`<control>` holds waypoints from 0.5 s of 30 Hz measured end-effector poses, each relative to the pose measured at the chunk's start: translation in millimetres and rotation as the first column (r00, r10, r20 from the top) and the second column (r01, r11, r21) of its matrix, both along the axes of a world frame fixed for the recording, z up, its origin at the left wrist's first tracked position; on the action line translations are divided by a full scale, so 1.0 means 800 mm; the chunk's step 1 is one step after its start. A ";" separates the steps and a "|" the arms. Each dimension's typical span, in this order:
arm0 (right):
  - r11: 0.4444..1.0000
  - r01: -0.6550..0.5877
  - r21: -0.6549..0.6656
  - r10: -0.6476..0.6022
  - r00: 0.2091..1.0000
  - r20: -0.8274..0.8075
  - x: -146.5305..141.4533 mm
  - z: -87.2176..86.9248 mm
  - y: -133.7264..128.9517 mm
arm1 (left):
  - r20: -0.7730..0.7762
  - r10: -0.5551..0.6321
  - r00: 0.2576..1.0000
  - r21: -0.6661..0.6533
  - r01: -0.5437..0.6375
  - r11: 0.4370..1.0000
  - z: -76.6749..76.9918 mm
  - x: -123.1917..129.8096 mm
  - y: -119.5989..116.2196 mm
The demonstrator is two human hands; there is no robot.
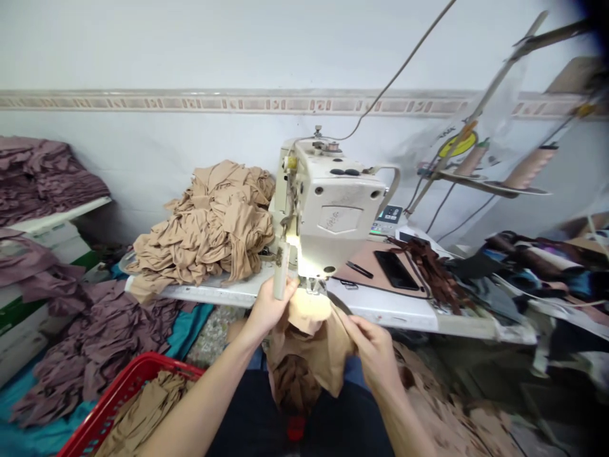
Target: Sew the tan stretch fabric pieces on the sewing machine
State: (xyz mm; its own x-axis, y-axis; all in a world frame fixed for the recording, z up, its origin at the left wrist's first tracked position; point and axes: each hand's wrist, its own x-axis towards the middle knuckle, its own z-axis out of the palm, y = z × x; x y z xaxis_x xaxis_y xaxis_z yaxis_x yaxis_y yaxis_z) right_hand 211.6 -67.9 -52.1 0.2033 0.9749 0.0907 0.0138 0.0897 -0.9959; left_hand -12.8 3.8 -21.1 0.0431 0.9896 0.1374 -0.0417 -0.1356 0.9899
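A piece of tan stretch fabric [309,343] hangs from under the presser foot [313,285] of a cream industrial sewing machine [328,203], and a lamp lights the needle area. My left hand [269,306] grips the fabric's upper edge just in front of the foot. My right hand [373,355] pinches the same piece a little farther right. A darker brown fold [295,384] of cloth dangles below, over my lap. The needle itself is hidden by glare and the fabric.
A heap of tan fabric [209,222] lies on the white machine table [223,293], left of the machine. Maroon fabric piles [90,343] sit at the left, and a red plastic basket [128,393] holds tan cloth. A phone [394,270], thread cones [528,168] and brown strips [431,273] lie right.
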 end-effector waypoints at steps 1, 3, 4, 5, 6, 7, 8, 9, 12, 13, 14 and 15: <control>1.000 0.003 -0.029 -0.004 1.000 -0.014 0.004 -0.012 -0.011 | -0.003 0.022 1.000 -0.004 -0.022 1.000 -0.003 -0.010 0.002; 0.993 0.008 -0.120 -0.015 0.998 -0.057 0.013 -0.037 -0.033 | 0.019 0.097 0.995 -0.006 -0.097 0.995 -0.007 -0.035 0.007; 0.984 0.011 -0.178 -0.027 0.996 -0.087 0.019 -0.050 -0.043 | 0.036 0.147 0.989 -0.004 -0.147 0.989 -0.008 -0.047 0.011; 0.971 0.013 -0.240 -0.044 0.991 -0.123 0.024 -0.061 -0.052 | 0.053 0.200 0.978 0.002 -0.200 0.980 -0.009 -0.059 0.015; 0.953 0.020 -0.302 -0.070 0.985 -0.156 0.029 -0.071 -0.059 | 0.067 0.249 0.966 0.006 -0.250 0.968 -0.010 -0.069 0.020; 0.934 0.029 -0.355 -0.099 0.978 -0.183 0.033 -0.079 -0.065 | 0.079 0.286 0.955 0.010 -0.288 0.958 -0.009 -0.077 0.025; 0.917 0.033 -0.398 -0.122 0.972 -0.201 0.035 -0.085 -0.069 | 0.097 0.310 0.946 0.012 -0.312 0.950 -0.008 -0.082 0.031; 0.903 0.038 -0.428 -0.140 0.968 -0.210 0.036 -0.088 -0.072 | 0.123 0.324 0.938 0.013 -0.328 0.945 -0.006 -0.085 0.039; 0.901 0.057 -0.429 -0.161 0.964 -0.211 0.028 -0.089 -0.073 | 0.229 0.345 0.910 -0.030 -0.348 0.937 0.003 -0.083 0.068; 0.909 0.053 -0.413 -0.149 0.968 -0.204 0.023 -0.088 -0.072 | 0.257 0.355 0.899 -0.051 -0.354 0.934 0.006 -0.081 0.079; 0.918 0.047 -0.394 -0.131 0.973 -0.191 0.016 -0.087 -0.072 | 0.278 0.367 0.888 -0.069 -0.362 0.930 0.011 -0.080 0.092; 0.928 0.028 -0.371 -0.099 0.980 -0.173 0.010 -0.086 -0.071 | 0.294 0.379 0.877 -0.082 -0.372 0.925 0.016 -0.079 0.104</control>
